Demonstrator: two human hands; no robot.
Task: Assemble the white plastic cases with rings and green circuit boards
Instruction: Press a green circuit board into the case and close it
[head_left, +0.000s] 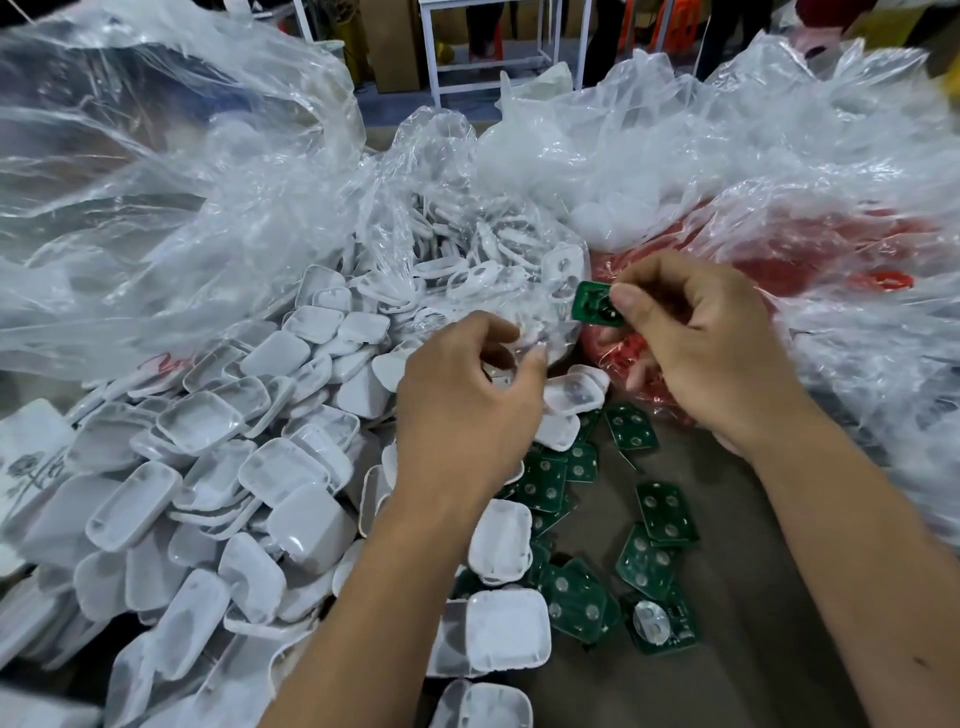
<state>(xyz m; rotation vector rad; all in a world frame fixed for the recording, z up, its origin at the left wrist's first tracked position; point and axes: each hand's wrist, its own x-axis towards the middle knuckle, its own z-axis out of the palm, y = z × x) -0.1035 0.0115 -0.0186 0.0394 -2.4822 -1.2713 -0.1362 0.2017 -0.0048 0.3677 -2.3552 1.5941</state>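
Head view: our right hand (696, 338) pinches a green circuit board (597, 303) above the tabletop (753, 597), left hand (467, 405) curled, its grip contents unclear, beside heaped white plastic cases (280, 467); we should square the board before seating.

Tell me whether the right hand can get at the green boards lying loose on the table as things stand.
Probably not without first freeing itself: the right hand already pinches a green board. The loose boards lie uncovered just below it, with nothing in the way.
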